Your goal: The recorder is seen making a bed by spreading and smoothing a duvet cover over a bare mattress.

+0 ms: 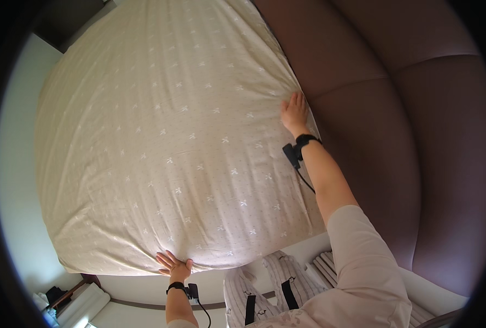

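A beige fitted sheet (210,139) with small white bow prints covers the mattress in front of me. My left hand (175,266) presses on the sheet's near edge with its fingers spread. Light creases fan out from that spot. Farther up on the right, my right hand (295,111) lies on the sheet along the side beside the headboard, its fingers close together. Wrinkles gather near those fingertips; whether they pinch any cloth cannot be seen. Each wrist wears a black strap with a small device and a cable.
A padded brown headboard (361,106) rises along the right side of the bed. Below the near edge are my striped trouser legs (275,283) and a white radiator (325,262). Various items (56,297) lie at the lower left. A pale wall (19,164) stands at far left.
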The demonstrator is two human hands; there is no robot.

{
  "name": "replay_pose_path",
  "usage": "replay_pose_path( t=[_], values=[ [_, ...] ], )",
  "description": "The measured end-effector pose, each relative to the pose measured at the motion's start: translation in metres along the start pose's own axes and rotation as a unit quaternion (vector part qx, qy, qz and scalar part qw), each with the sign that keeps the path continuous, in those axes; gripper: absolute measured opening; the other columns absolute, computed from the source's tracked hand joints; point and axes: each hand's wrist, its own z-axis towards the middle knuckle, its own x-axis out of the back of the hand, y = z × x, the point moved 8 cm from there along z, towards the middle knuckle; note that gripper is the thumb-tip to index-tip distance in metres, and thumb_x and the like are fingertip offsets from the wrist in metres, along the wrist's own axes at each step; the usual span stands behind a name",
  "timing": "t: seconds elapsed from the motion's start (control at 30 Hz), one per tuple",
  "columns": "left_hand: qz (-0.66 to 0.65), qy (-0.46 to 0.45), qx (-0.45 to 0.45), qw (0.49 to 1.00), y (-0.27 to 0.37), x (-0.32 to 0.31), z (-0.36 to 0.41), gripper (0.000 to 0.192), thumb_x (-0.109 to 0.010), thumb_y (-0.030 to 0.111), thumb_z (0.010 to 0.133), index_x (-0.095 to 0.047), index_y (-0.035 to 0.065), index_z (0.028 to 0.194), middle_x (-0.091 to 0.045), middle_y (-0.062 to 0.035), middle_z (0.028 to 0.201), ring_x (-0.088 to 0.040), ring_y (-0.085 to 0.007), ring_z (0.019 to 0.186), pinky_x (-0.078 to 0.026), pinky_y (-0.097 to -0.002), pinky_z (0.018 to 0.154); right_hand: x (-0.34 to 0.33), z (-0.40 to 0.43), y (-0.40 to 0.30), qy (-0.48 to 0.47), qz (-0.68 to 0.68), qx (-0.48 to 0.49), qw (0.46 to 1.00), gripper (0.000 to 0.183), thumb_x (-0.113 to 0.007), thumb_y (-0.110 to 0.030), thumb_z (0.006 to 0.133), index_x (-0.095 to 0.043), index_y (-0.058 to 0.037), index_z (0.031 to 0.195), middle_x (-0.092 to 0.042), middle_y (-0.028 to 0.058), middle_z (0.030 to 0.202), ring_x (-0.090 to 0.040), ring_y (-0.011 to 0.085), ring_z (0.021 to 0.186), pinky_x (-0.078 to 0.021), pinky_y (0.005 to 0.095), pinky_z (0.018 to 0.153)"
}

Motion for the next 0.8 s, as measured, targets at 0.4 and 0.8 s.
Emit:
replay_pose_path(
  t=[0.4,0.8],
  values=[
    [-0.01,-0.002,-0.003,1.0,-0.021,-0.016,0.014,0.114,-0.044,0.07,0.07,0.018,0.001,0.135,0.034,-0.0264,0.133,0.034,-0.0394,0.123,0.006,-0.069,0.093,-0.013,-0.005,0.005,-0.086,0.072,-0.014,0.994,0.063,-0.031,-0.046,0.086,-0.022,-0.0115,0.138,-0.021,0.0108,0.143,-0.027,0.0305,0.128,-0.0285,0.0424,0.101],
    [-0.012,0.046,-0.043,0.998,-0.028,-0.026,0.024,0.111,-0.043,0.068,0.072,0.026,0.0051,0.132,0.037,-0.0238,0.132,0.034,-0.0394,0.123,0.004,-0.0734,0.088,0.057,-0.261,0.145,-0.105,0.08,-0.023,0.991,0.051,-0.031,-0.033,0.091,-0.026,-0.0086,0.135,-0.028,0.0177,0.139,-0.033,0.0357,0.123,-0.031,0.0401,0.1]
  ],
)
